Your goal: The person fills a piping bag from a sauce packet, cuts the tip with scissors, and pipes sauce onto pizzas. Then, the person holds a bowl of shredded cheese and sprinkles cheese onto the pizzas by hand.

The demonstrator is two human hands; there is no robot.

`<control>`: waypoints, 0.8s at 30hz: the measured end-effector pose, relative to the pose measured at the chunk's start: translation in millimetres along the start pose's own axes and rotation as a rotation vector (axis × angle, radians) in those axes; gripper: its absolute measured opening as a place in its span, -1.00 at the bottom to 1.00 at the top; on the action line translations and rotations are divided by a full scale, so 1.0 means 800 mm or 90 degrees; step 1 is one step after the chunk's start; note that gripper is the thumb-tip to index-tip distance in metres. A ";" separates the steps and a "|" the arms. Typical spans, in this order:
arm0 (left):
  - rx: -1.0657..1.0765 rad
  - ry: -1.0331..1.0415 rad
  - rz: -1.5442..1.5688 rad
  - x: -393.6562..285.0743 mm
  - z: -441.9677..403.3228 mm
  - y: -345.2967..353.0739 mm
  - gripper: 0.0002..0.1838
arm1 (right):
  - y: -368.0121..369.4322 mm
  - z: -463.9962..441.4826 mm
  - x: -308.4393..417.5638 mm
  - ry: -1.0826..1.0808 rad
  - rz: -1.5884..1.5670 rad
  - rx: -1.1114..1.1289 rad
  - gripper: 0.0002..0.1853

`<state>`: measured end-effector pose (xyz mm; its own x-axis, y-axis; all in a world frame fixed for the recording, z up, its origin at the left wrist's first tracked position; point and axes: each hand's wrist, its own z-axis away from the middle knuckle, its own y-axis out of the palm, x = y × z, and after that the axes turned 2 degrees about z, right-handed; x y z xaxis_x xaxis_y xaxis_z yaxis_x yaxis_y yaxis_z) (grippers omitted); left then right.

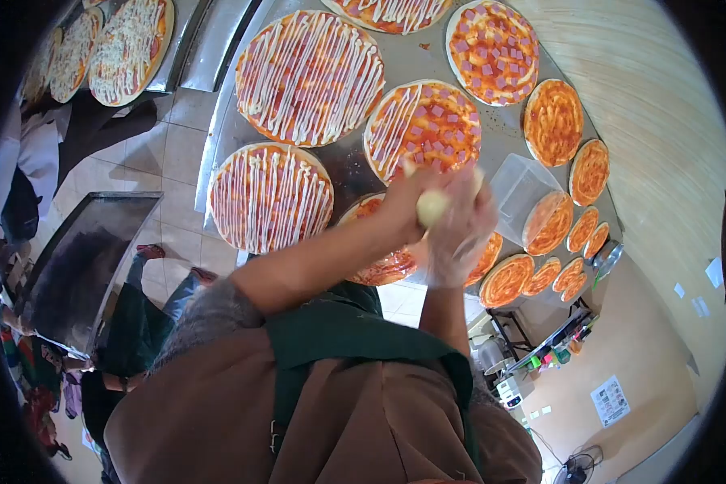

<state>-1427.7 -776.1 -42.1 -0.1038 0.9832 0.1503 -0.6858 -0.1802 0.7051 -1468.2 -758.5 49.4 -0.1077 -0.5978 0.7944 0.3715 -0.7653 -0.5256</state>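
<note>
While left grip (406, 211) closes around pale bundle (433, 206), right grip (460, 234) closes on it from other side, fingers blurred. Bundle between both grips, near lower edge of half-striped pizza (440, 121) on counter (348, 165). Clear container (515, 184) just right of grips, sauce-covered pizza (555, 230) partly seen through it. Smaller striped pizza (270, 198) left of grips; larger striped pizza (310, 78) beyond, up and left. Pink-cubed pizza (492, 52) beyond grips, to right.
</note>
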 end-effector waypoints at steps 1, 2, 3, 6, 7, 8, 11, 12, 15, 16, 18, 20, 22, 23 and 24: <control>0.040 -0.003 0.012 -0.009 -0.031 0.012 -0.75 | 0.002 -0.019 0.005 -0.116 0.064 -0.028 -0.62; 0.081 -0.006 0.024 -0.021 -0.056 0.025 -0.76 | 0.008 -0.040 0.014 -0.130 0.035 -0.033 -0.62; 0.095 0.010 0.008 -0.039 -0.067 0.048 -0.78 | 0.013 -0.060 0.022 -0.145 0.007 -0.038 -0.63; 0.073 0.024 -0.002 -0.046 -0.068 0.065 -0.80 | 0.018 -0.068 0.042 0.013 -0.120 -0.027 -0.63; 0.057 0.024 -0.001 -0.046 -0.067 0.066 -0.81 | 0.018 -0.067 0.045 0.045 -0.125 -0.033 -0.63; 0.007 0.056 -0.003 -0.032 -0.052 0.060 -0.80 | 0.004 -0.058 0.021 -0.159 0.114 -0.032 -0.60; 0.063 0.022 -0.033 0.027 -0.016 -0.035 -0.75 | -0.011 0.008 -0.010 0.020 0.079 -0.001 -0.62; 0.054 0.028 -0.060 0.029 -0.006 -0.035 -0.73 | -0.016 0.023 -0.010 0.070 0.081 0.020 -0.62; -0.018 0.023 -0.042 0.025 0.015 -0.011 -0.69 | -0.019 0.017 0.008 0.125 0.030 0.032 -0.65; -0.087 0.008 0.038 0.003 0.010 0.027 -0.67 | -0.017 -0.004 -0.005 -0.150 0.162 -0.028 -0.64; -0.100 0.043 -0.025 -0.023 -0.030 0.068 -0.65 | -0.008 -0.048 0.009 -0.215 0.174 -0.048 -0.71; 0.052 0.070 -0.025 -0.032 -0.098 0.063 -0.67 | -0.002 -0.083 0.000 -0.345 0.263 -0.090 -0.77; 0.018 0.056 -0.027 -0.031 -0.093 0.067 -0.68 | -0.001 -0.093 -0.011 -0.401 0.324 -0.120 -0.80; 0.003 0.048 -0.030 -0.031 -0.090 0.069 -0.68 | -0.007 -0.080 -0.014 -0.388 0.320 -0.110 -0.77; 0.020 0.072 -0.040 -0.015 -0.083 0.050 -0.67 | -0.011 -0.066 -0.015 -0.374 0.317 -0.101 -0.73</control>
<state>-1501.8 -793.4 -61.6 -0.1422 0.9895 0.0273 -0.6710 -0.1166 0.7322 -1519.3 -756.8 28.2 0.5583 -0.6892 0.4618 0.1079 -0.4916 -0.8641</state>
